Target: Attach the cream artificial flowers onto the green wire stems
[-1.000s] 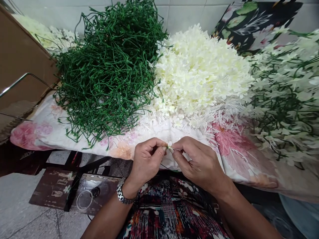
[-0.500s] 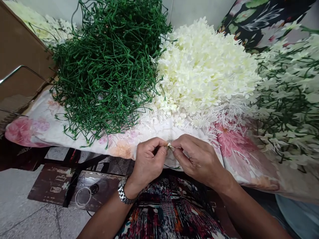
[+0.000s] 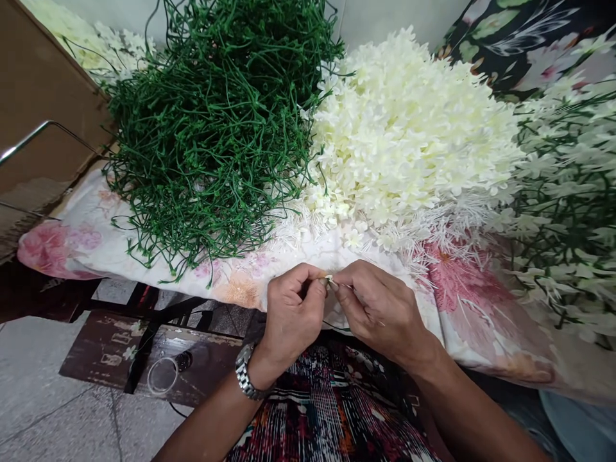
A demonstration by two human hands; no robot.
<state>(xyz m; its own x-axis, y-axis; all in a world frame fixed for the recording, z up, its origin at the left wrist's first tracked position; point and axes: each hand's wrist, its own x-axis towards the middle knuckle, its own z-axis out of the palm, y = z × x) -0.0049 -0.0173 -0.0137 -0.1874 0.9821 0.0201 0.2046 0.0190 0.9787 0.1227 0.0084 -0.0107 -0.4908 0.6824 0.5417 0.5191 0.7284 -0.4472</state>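
My left hand (image 3: 297, 296), with a metal watch (image 3: 246, 372) on its wrist, is closed in a pinch in front of my lap. Fingertip to fingertip with it, my right hand (image 3: 373, 298) is pinched too. Between them sits a small pale and greenish piece, the tip of an artificial flower stem (image 3: 329, 280); the fingers mostly cover it. A thin dark strand curves below the hands. Beyond them lie a heap of green plastic stems (image 3: 212, 128) and, to its right, a heap of cream artificial petals (image 3: 409, 122).
A white floral cloth (image 3: 168, 273) covers the work surface. White-flowered green stems (image 3: 572, 212) are piled at right. A cardboard box (image 3: 48, 83) with a metal rod stands at left. Below, a dark wooden stool (image 3: 101, 350) holds a clear ring (image 3: 162, 375).
The view has shifted slightly, so the heaps sit a little further right. Both hands keep their pinch, and the small piece between the fingertips has turned a little.
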